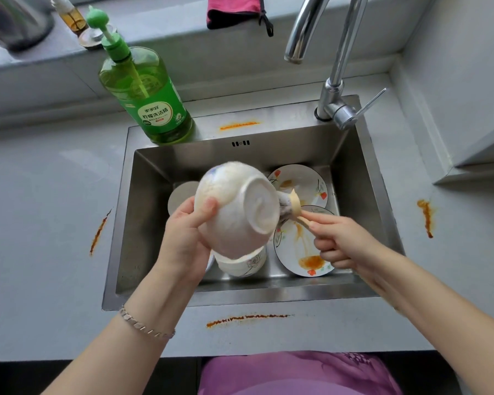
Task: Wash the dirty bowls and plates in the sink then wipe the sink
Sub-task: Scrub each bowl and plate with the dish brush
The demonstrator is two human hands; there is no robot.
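The left hand (183, 238) grips a soapy, upturned bowl (234, 212) above the sink (183, 161). The right hand (342, 240) curls round a brush (290, 205) touching the bowl's base. Stained plates (300, 252) lie inside the sink. Orange smears (425, 218) mark the grey worktop (46, 223) around the sink. The brush head is blurred.

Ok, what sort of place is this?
Most likely a home kitchen: a stainless sink set in a grey counter, a chrome tap at its back corner, a green dish-soap bottle on its rim and stained plates inside. The left hand holds a soapy bowl, the right hand a brush.
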